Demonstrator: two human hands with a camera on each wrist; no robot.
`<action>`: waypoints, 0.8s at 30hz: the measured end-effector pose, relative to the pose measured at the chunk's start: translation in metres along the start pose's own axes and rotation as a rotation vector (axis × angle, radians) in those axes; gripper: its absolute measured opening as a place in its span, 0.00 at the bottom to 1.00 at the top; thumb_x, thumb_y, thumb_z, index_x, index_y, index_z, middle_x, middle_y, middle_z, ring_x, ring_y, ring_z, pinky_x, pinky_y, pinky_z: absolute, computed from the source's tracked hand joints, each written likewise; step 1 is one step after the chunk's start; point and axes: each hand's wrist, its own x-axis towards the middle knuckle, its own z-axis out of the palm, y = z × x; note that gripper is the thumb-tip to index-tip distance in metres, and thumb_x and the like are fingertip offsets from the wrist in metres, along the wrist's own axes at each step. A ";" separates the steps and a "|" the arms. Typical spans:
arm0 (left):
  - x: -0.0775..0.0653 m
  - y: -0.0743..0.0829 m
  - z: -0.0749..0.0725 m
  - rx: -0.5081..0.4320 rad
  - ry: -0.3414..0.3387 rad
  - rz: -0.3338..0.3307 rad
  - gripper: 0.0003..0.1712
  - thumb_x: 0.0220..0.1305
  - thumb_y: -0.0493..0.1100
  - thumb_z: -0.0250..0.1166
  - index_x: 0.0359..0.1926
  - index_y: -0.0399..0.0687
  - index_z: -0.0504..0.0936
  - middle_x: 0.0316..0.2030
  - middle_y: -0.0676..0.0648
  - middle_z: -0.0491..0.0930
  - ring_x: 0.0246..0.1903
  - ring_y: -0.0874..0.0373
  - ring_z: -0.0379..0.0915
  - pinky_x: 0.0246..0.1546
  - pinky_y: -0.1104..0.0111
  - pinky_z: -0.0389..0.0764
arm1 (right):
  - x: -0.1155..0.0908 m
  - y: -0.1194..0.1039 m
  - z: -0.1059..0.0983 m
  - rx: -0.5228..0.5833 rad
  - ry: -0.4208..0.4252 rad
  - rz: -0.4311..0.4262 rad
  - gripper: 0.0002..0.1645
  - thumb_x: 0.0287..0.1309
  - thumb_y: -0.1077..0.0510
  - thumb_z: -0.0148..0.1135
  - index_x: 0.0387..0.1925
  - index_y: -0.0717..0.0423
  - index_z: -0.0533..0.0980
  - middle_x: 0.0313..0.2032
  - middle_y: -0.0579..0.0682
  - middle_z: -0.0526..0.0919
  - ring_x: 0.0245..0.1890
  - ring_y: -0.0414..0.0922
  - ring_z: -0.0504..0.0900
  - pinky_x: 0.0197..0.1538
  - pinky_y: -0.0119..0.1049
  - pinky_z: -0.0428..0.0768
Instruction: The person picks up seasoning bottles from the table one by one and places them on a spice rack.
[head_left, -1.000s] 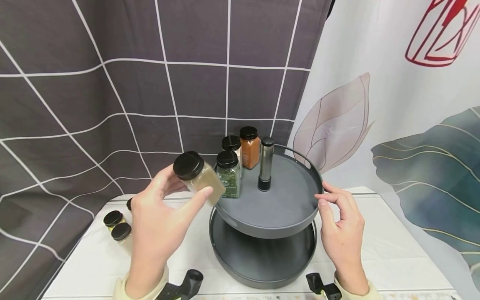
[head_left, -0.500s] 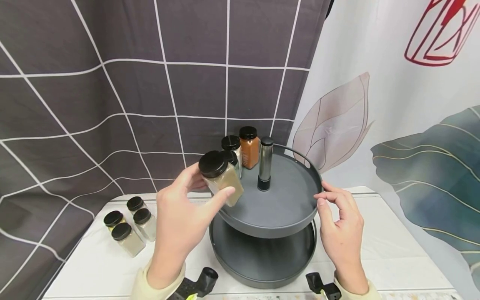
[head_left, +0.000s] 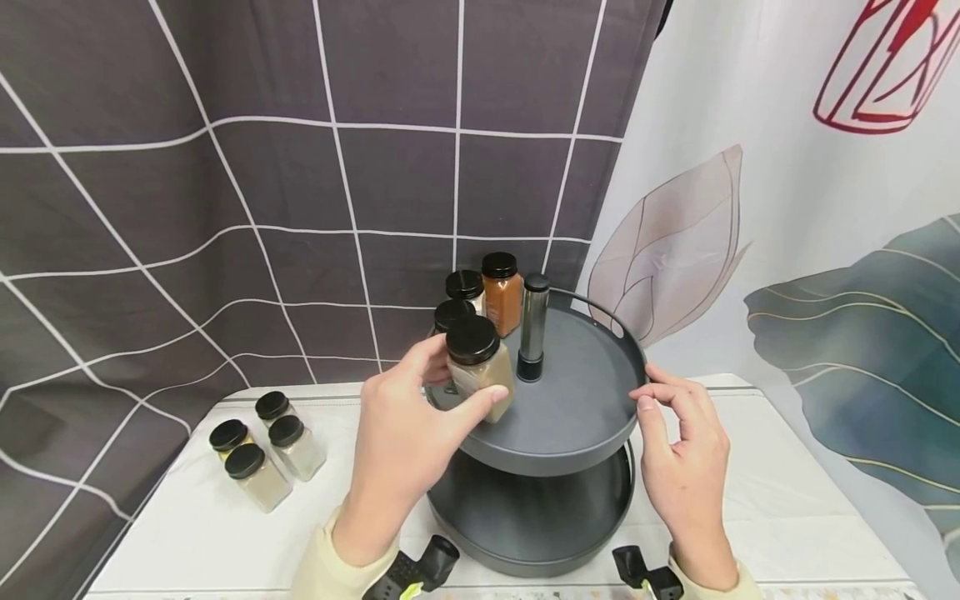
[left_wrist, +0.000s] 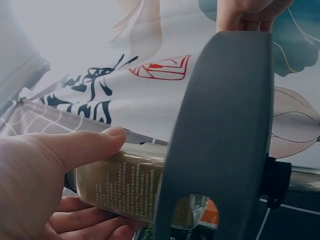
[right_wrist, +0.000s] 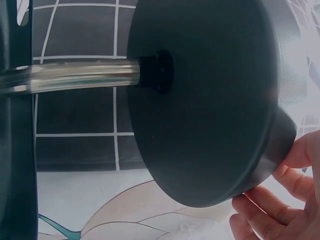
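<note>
My left hand grips a spice jar of beige powder with a black lid, thumb on its near side. The jar is over the front left of the upper tier of a dark grey two-tier rack; whether its base touches cannot be told. In the left wrist view, the jar's printed label faces the camera, and the tier's rim hides part of the jar. My right hand pinches the upper tier's right rim between thumb and fingers. Behind the held jar stand a partly hidden jar, another jar and an orange spice jar.
A metal post rises from the upper tier's middle. Below is the lower tier. Several black-lidded jars stand in a cluster on the white table at left, one of them a pale-powder jar. A grey grid curtain hangs behind.
My left hand has carried the beige jar rightward over the upper tier and brought it nearer upright. The jar cluster at left has come into full view. My right hand stays at the rim.
</note>
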 end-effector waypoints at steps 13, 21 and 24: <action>-0.003 -0.003 0.012 0.111 -0.046 -0.055 0.34 0.37 0.56 0.77 0.47 0.46 0.80 0.34 0.56 0.80 0.31 0.68 0.78 0.30 0.70 0.76 | 0.000 0.000 0.000 -0.005 0.005 0.004 0.09 0.59 0.62 0.54 0.31 0.58 0.80 0.49 0.46 0.79 0.50 0.40 0.74 0.51 0.26 0.66; -0.004 -0.003 0.016 0.155 -0.054 -0.084 0.36 0.38 0.56 0.76 0.48 0.43 0.80 0.37 0.52 0.80 0.32 0.65 0.79 0.33 0.68 0.77 | 0.000 -0.001 0.000 -0.006 0.004 0.004 0.09 0.59 0.63 0.54 0.30 0.58 0.80 0.49 0.47 0.79 0.50 0.40 0.74 0.50 0.26 0.66; -0.005 -0.003 0.017 0.148 -0.051 -0.089 0.36 0.37 0.56 0.77 0.48 0.44 0.80 0.37 0.52 0.80 0.32 0.66 0.79 0.33 0.68 0.78 | 0.000 -0.001 0.000 -0.010 0.003 -0.001 0.09 0.59 0.63 0.54 0.30 0.58 0.80 0.49 0.47 0.79 0.49 0.40 0.74 0.50 0.25 0.66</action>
